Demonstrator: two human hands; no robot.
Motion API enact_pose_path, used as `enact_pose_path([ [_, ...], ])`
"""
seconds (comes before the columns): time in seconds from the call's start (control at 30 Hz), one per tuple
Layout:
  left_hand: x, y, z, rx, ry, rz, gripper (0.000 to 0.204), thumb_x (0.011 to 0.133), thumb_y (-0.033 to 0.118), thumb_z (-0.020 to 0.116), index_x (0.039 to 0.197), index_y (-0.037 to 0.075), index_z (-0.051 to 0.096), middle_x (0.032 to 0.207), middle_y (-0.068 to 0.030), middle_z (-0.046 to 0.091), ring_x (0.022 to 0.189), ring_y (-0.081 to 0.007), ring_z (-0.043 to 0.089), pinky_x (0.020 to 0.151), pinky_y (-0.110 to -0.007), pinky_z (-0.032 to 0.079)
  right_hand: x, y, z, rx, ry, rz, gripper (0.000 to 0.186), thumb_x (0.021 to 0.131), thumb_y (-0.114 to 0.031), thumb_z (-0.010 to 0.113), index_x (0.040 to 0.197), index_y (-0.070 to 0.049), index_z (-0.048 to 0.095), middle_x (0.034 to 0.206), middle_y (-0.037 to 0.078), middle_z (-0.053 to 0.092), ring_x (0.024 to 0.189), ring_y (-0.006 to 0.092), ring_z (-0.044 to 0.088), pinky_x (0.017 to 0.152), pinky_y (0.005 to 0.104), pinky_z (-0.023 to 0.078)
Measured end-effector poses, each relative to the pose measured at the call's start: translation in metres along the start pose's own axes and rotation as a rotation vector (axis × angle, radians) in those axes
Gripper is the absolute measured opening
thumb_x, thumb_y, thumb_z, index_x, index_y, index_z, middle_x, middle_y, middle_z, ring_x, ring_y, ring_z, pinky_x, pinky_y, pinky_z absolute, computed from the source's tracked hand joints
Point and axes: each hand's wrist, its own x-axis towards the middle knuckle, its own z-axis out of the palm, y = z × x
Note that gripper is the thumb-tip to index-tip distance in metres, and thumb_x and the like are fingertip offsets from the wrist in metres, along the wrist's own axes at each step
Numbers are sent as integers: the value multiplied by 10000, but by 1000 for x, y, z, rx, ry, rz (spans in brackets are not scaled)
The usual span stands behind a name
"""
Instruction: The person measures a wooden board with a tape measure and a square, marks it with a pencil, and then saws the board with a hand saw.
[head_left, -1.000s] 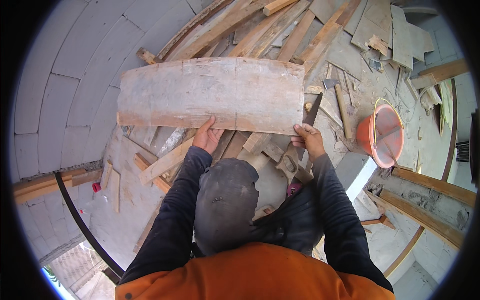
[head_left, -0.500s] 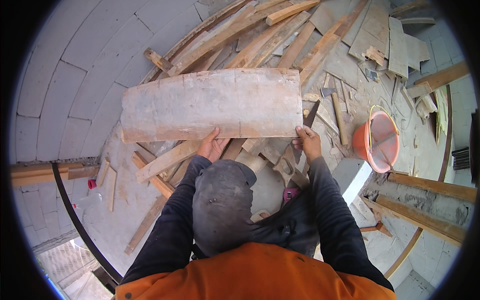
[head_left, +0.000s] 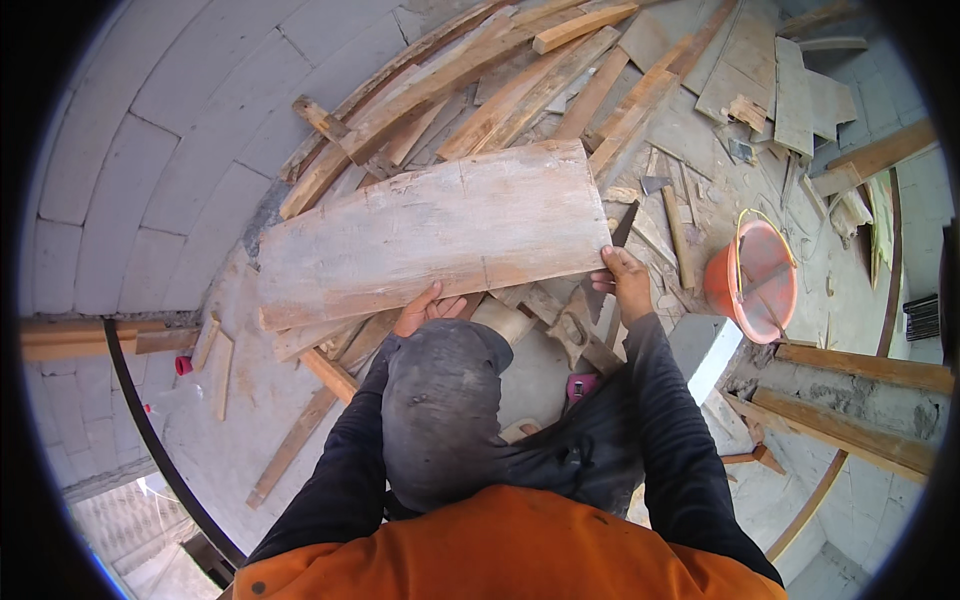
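A wide, whitish, dust-stained wooden board (head_left: 430,230) lies across my front, its left end tilted nearer to me. My left hand (head_left: 428,310) grips its near edge around the middle, with the thumb by the edge and fingers partly out of sight. At the near right corner my right hand (head_left: 624,278) is closed on the board, thumb on top. Close below the right hand a handsaw (head_left: 572,338) rests among wood pieces, its blade pointing away past the board's right end. A pink tool, perhaps a tape measure (head_left: 579,387), sits nearer my body.
Loose planks (head_left: 500,100) are heaped behind the board, against a grey block wall (head_left: 170,150). To the right are a hatchet (head_left: 676,225), an orange bucket (head_left: 718,278) with a yellow handle, and a pale block (head_left: 703,350). Wood strips (head_left: 292,450) lie at left.
The board has turned: its left end has swung toward me and its right end tilts slightly away. My left hand has come a little nearer; the right hand has hardly moved.
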Motion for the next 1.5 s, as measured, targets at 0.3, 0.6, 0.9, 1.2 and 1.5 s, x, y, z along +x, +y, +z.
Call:
enact_pose_path([
  [0.3,-23,110,-61,-147,-81,372,258,1075,164,650,1312,63,652,1296,-113,753,1211,-219,727,1059,-387,601,50,-41,46,-166,-4,-360,692,1074,-567,569,1515,-33,574,1374,208,683,1345,346,609,1158,453,468],
  [0.6,-35,146,-72,-288,-87,509,286,1076,161,644,1351,82,637,1344,-99,718,1225,-213,703,1069,-400,603,114,-87,52,-1505,-80,-708,772,890,-420,815,1542,-124,526,1484,166,556,1439,369,489,1235,595,332],
  [0.9,-25,142,-54,-255,-8,527,325,1073,201,663,1377,93,630,1383,-80,693,1296,-199,653,1122,-391,557,48,-134,-57,-798,-71,-393,725,924,-569,751,1333,21,646,1188,176,700,1099,317,693,964,422,559],
  [1.2,-4,76,-31,-128,-79,263,366,1065,225,693,1404,103,628,1365,-82,720,1243,-175,696,1031,-347,616,-67,-102,-229,-71,472,-188,642,1029,-564,645,1334,1,630,1180,157,722,997,239,751,787,335,629],
  [1.5,31,15,-13,-79,-98,-4,396,1060,206,701,1438,141,605,1317,-72,741,1165,-177,734,807,-267,676,-43,37,-182,138,718,-189,697,938,-489,822,1405,-48,548,1279,96,665,1158,221,671,886,385,584],
])
